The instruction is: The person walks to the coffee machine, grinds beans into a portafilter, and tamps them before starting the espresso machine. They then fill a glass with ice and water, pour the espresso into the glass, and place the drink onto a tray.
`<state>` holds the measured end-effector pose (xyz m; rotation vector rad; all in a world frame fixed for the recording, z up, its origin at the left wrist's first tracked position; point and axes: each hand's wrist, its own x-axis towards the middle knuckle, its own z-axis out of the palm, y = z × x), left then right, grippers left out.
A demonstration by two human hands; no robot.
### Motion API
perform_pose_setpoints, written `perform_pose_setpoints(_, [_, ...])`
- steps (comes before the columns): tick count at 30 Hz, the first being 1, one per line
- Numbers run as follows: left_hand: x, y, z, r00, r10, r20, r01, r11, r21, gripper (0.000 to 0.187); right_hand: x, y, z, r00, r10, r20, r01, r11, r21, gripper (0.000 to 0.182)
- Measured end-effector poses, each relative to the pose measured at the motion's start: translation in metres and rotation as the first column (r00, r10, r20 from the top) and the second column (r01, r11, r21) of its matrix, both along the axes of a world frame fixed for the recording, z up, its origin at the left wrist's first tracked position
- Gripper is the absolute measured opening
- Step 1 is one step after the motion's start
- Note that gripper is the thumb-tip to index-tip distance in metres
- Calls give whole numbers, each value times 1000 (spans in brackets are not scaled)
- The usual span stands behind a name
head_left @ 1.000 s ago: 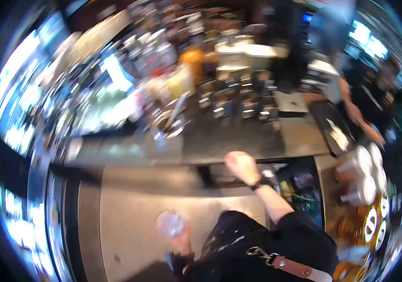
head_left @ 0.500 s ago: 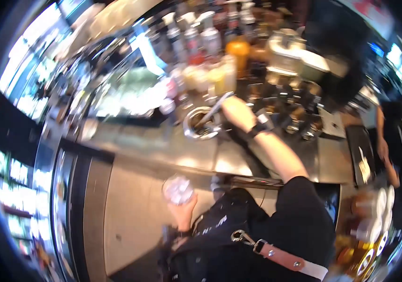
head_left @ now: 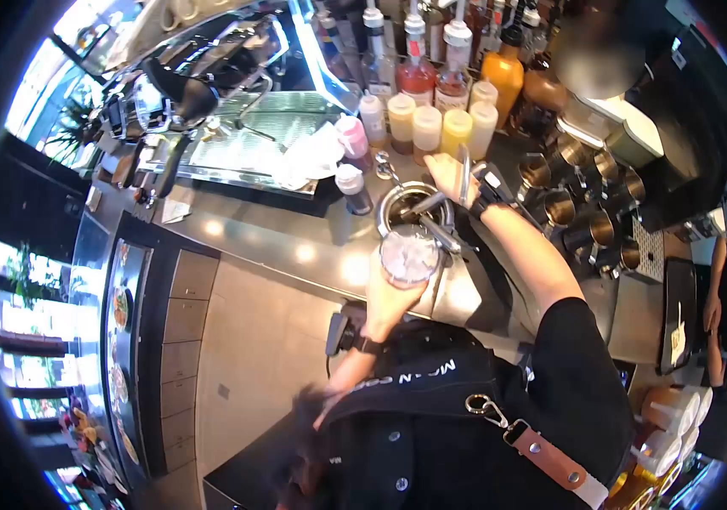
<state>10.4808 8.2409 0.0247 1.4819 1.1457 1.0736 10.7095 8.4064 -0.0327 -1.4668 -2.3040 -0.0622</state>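
In my left hand [head_left: 390, 302] is a clear cup [head_left: 411, 257] of ice, its open top facing me. My fingers wrap its lower side. The cup overlaps the front rim of a round steel container [head_left: 387, 204] set into the counter. My right hand [head_left: 446, 177] is closed over the container's far right side, around a slim steel utensil [head_left: 465, 167] whose kind is not clear. Another metal handle [head_left: 440, 234] leans out of the container behind the cup. Small squeeze bottles [head_left: 427, 129] with pale caps stand just beyond my right fingers.
Pump syrup bottles [head_left: 414, 64] line the back. Several steel pitchers [head_left: 588, 229] stand at the right, near a black tray [head_left: 678, 314]. A drip tray [head_left: 236, 136] with a white cloth [head_left: 308, 157] lies left. Another person's arm [head_left: 714, 297] shows at far right.
My left hand has brought the cup of ice up and right, from over the floor to the container's front rim. My right hand stays by the container. The view has shifted and sharpened.
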Motion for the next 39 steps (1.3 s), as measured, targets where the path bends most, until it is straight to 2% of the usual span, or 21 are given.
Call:
perform_pose_setpoints(2, [9,9,-8,994,-73,79,76,996,-37,79,-2,-3,6,999,-32,9,32,997,-64,8])
perform_pose_setpoints(5, [17,24,-12,990,-122,-65,125,991,39,79,-1,4,-1,999,-27,-24,26,1000,-12,8])
perform_pose_setpoints(6, [22,27,-6,994,-108,7,107,992,64,76,0,5,1,999,-13,-46,12,1000,-16,9])
perform_pose_setpoints(11, [40,41,-2,988,-153,-8,152,981,122,75,-1,8,8,993,-29,-118,15,993,-116,12])
perform_pose_setpoints(12, [43,43,0,988,-152,-17,153,979,137,75,-2,10,7,987,-65,-145,42,987,-158,13])
perform_pose_setpoints(17, [57,44,-1,994,-102,-46,110,971,212,74,3,15,5,995,-14,-100,-3,986,-168,13])
perform_pose_setpoints(19, [59,44,-7,994,-111,-7,110,972,210,75,3,19,6,996,-12,-92,-6,983,-185,14])
perform_pose_setpoints(22, [60,42,-6,995,-80,-56,91,968,235,76,0,25,8,995,-76,-67,57,965,-254,10])
perform_pose_setpoints(24, [61,40,1,996,-54,-68,68,970,233,76,0,27,10,995,-77,-57,62,969,-241,9])
perform_pose_setpoints(27, [62,36,-2,998,-39,-55,49,979,197,76,0,33,11,995,-97,32,102,941,-323,11])
perform_pose_setpoints(29, [62,35,-5,998,-31,-50,39,985,169,76,0,35,8,996,-84,-15,75,946,-316,11])
perform_pose_setpoints(31, [62,32,-2,999,-27,-46,34,987,154,75,0,36,10,996,-74,45,85,932,-351,12])
perform_pose_setpoints(34, [63,32,-1,999,-24,-45,32,983,180,75,0,33,9,996,-80,39,88,946,-311,12])
perform_pose_setpoints(39, [62,29,4,999,-18,-40,24,987,159,76,-3,34,10,992,-102,-74,72,942,-329,13])
